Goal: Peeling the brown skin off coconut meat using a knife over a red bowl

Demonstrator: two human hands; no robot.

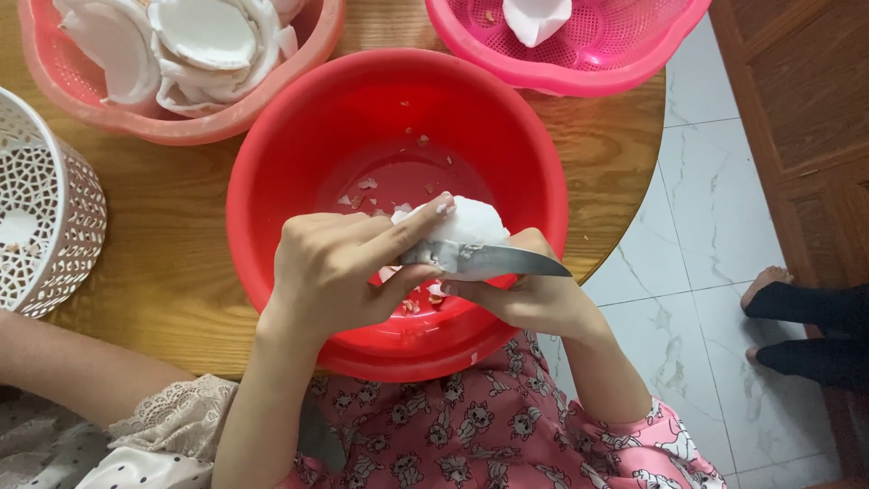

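Observation:
Over a big red basin (380, 109), both my hands work on a white piece of coconut flesh (475, 222). My left hand (335, 272) is closed around a knife (507, 263). Its handle is hidden in my fist, and the steel blade points right along the piece's lower side. My left forefinger lies on top of the white piece. My right hand (539, 303) cups the piece from below, partly hidden behind the blade. Small brown and white peel scraps (362, 186) lie on the basin's bottom.
A pink basket (181, 127) with several peeled white pieces stands at the back left. A pink colander (625, 63) holding one piece stands at the back right, and a white lattice basket (63, 208) at the left. Another person's arm (81, 371) rests at the table's near edge. Someone's feet (769, 285) are on the tiled floor.

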